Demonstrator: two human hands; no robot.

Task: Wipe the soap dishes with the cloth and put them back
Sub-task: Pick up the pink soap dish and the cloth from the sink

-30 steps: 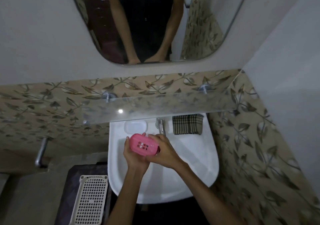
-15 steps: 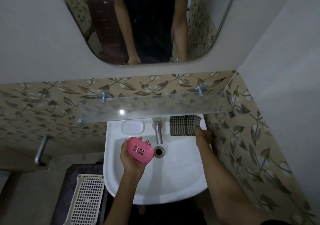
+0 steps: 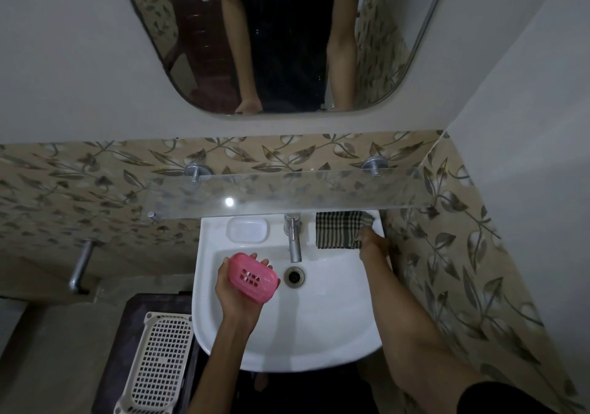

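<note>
A white rectangular plastic soap dish (image 3: 247, 229) sits on the white ceramic sink (image 3: 319, 333) rim, left of the chrome metal tap (image 3: 293, 238); a checked folded cloth (image 3: 340, 230) lies right of it.

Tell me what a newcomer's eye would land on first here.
The pink soap dish, held in the left hand over the white sink, left of the drain, is the one bright thing. Next, the right hand grips the checked cloth on the sink's back right ledge, under the glass shelf.

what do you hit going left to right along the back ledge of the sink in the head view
white soap dish → tap → checked cloth → right hand at the cloth's right edge
</note>
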